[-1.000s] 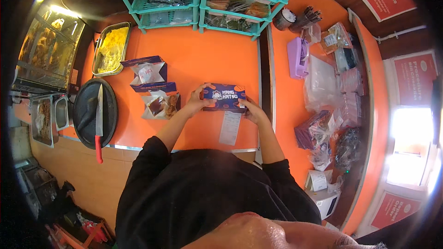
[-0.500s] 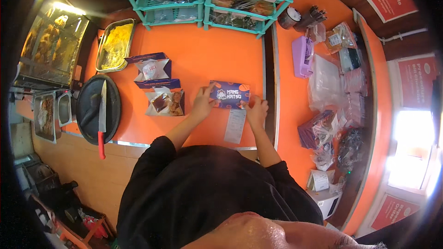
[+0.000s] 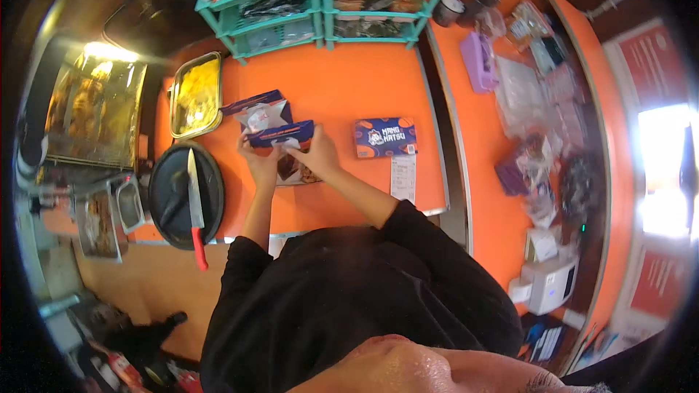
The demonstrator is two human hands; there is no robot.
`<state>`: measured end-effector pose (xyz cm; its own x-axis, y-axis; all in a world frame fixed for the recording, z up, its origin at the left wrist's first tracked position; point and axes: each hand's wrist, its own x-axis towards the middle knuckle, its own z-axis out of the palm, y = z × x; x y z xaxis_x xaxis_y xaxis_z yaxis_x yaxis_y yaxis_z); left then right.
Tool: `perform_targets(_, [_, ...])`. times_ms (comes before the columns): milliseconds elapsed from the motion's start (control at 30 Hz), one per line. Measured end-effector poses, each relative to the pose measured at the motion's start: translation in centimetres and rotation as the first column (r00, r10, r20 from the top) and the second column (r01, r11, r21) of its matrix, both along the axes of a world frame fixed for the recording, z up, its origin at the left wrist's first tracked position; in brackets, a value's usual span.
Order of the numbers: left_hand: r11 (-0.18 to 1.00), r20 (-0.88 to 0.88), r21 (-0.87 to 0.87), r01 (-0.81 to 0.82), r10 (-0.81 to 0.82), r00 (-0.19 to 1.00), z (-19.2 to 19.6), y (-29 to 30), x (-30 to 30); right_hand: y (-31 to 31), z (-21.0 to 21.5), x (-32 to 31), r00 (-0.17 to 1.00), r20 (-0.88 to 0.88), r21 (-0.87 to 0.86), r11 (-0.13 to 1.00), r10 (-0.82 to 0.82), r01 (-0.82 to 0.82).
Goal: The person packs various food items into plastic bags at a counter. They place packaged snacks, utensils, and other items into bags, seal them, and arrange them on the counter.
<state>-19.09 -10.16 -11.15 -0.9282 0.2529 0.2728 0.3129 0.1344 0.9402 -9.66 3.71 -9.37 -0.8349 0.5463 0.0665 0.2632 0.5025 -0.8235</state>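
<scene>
My left hand (image 3: 260,164) and my right hand (image 3: 324,153) grip the ends of a dark blue carton flap (image 3: 284,133), fingers bent around it. Just beyond the flap, an open takeaway box (image 3: 263,114) holds something wrapped in white paper. Below the flap and between my forearms is an open box with browned food (image 3: 297,172), partly covered by my hands. To the right, a closed dark blue and orange takeaway box (image 3: 386,138) lies flat, touched by neither hand. A printed receipt (image 3: 403,177) lies at its near edge.
At left, a red-handled knife (image 3: 195,193) rests across a round black board (image 3: 164,211). Behind it stand a metal tray of yellow food (image 3: 196,94) and a lit glass cabinet (image 3: 98,102). Teal racks (image 3: 317,4) line the back; plastic packets (image 3: 520,87) cover the right counter.
Both hands have let go of the closed box and moved left to the open boxes, taking hold of the flap. The view has shifted slightly.
</scene>
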Motion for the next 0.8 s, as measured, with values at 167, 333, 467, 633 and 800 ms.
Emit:
perform_targets(167, [0.974,0.333,0.078,0.212,-0.226,0.916,-1.0,-5.7,1.5,-0.7,0.3,2.9,0.977,0.148,-0.029,0.987,-0.152,0.158])
perform_targets(333, [0.891,0.258,0.043,0.452,-0.447,0.857,-0.8,-9.1,3.7,-1.7,-1.6,10.8,0.962,-0.002,-0.077,0.959,-0.274,0.273])
perform_targets(467, [0.929,0.401,0.055,0.365,-0.355,0.845,0.6,-4.7,8.2,-5.2,0.7,11.1,0.927,0.072,-0.086,0.923,-0.369,0.374])
perform_targets(633, [0.973,0.267,0.077,0.215,-0.228,0.936,-1.0,-2.8,7.0,-5.9,0.3,11.9,0.835,-0.077,-0.291,0.813,-0.545,0.504])
perform_targets(800, [0.945,0.266,-0.001,0.326,-0.314,0.911,-0.5,-4.6,6.0,-6.0,1.1,13.5,0.873,-0.023,-0.368,0.816,-0.488,0.446])
